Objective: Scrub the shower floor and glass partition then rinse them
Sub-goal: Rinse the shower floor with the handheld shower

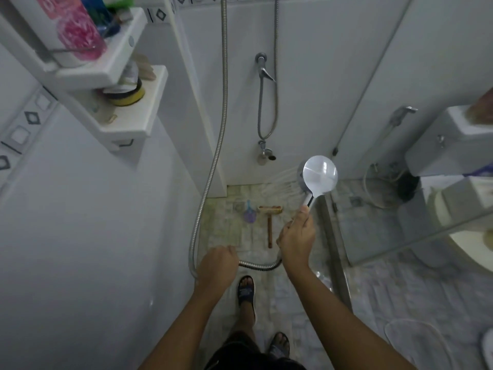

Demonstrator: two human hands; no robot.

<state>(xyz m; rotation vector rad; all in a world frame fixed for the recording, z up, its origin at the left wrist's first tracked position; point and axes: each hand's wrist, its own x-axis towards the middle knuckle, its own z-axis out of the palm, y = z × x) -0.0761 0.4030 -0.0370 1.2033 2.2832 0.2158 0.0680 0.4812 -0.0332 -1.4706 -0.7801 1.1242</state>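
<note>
**Fig.** R grip point(296, 237): fingers wrapped round handle of shower head point(318, 173), thumb laid up the stem. Disc tilted, spray going left onto shower floor point(226, 232) nr back wall. L grip point(217, 267): clenched on metal hose point(210, 166) at its low loop. Scrub brush point(270, 220) lies flat on floor just beside purple scoop point(250, 214), apart from both grips. Glass partition point(378, 222) stands just right of R grip, wall close on left, narrow floor strip btwn.

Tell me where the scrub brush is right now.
The scrub brush lies flat on the shower floor mid-frame in the head view, a purple scoop just left of it and the right hand, holding the shower head, just right.
</note>
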